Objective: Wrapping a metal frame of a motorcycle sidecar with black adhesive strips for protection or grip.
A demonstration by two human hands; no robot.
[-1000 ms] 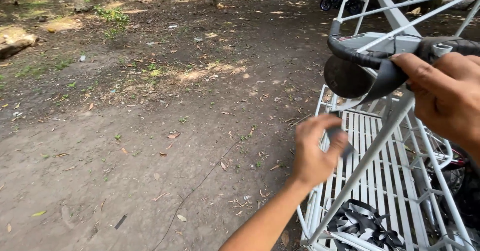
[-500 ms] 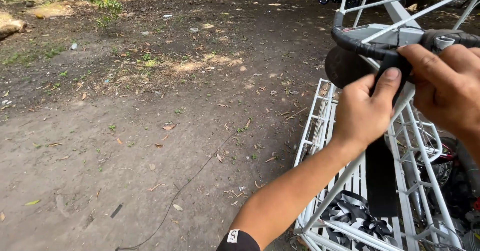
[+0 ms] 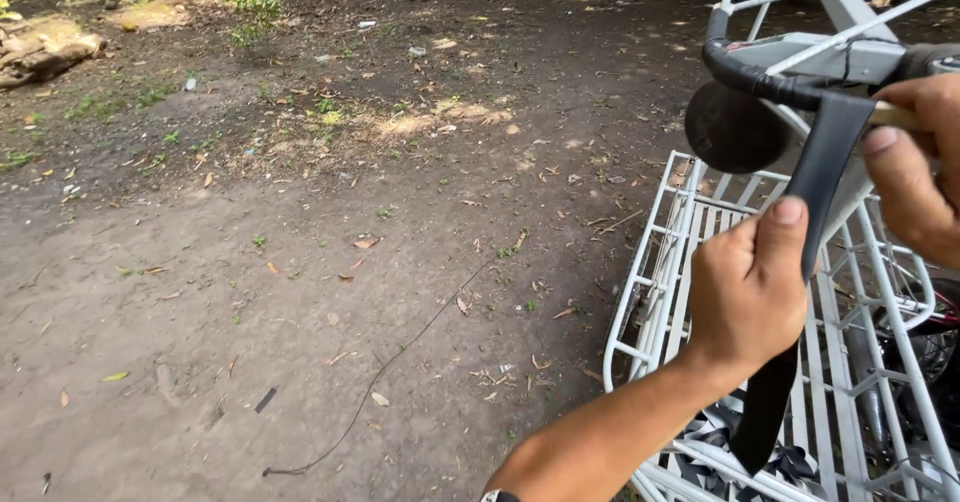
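A black curved handlebar [image 3: 742,74] crosses the top right, with a round dark disc [image 3: 733,128] hanging under it. From the bar a long flat black strip [image 3: 826,158] runs down to a loose end [image 3: 760,424]. My left hand [image 3: 748,297] is shut on the strip at its middle, thumb pressed against it. My right hand [image 3: 915,167] grips the handlebar at the strip's top end, thumb on the strip's upper part.
A white wire basket [image 3: 652,292] sits below the handlebar, with black-and-white cloth [image 3: 712,440] in its bottom. White frame tubes [image 3: 840,2] rise behind. To the left lies bare dirt with dry leaves, a thin dark cord [image 3: 400,357] and a log [image 3: 45,54] far left.
My left hand rose from beside the basket to the handlebar, took hold of the black strip and now holds it lower down. My right hand stayed on the bar.
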